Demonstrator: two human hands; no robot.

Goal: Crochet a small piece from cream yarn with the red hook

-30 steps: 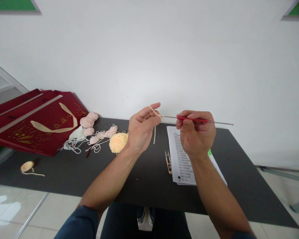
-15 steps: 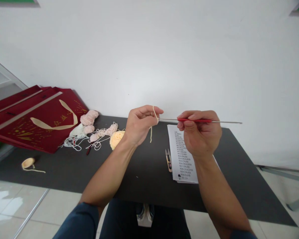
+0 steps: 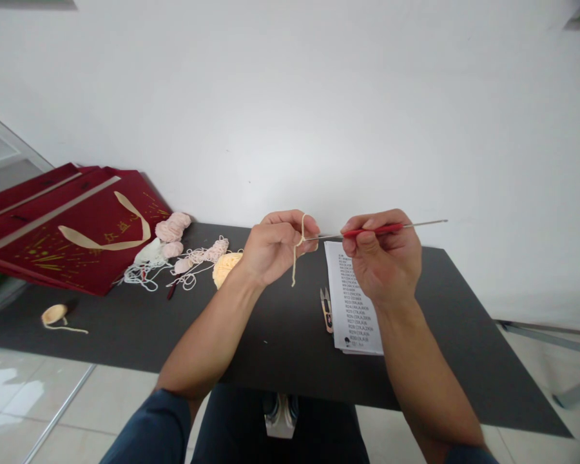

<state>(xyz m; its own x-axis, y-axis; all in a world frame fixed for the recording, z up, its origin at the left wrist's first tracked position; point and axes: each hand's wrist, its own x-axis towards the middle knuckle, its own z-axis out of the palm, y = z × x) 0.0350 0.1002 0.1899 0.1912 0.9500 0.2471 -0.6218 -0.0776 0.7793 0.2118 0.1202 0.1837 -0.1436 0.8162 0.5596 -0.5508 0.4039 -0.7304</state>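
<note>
R27 on paper (image 3: 355, 296), 众益 on red bag (image 3: 84, 225)

A white wall (image 3: 290, 116) rises behind the dark table (image 3: 290, 361).

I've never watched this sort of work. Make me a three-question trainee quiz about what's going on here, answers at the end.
1. Pick one. The right hand holds: A) a cup; B) a red-handled hook; C) a paintbrush.
2. True or false: The small snips lie beside the printed sheets.
3. Fill in: The pale yarn loops over a finger of the ____.

Key: 1 B; 2 true; 3 left hand.
</note>
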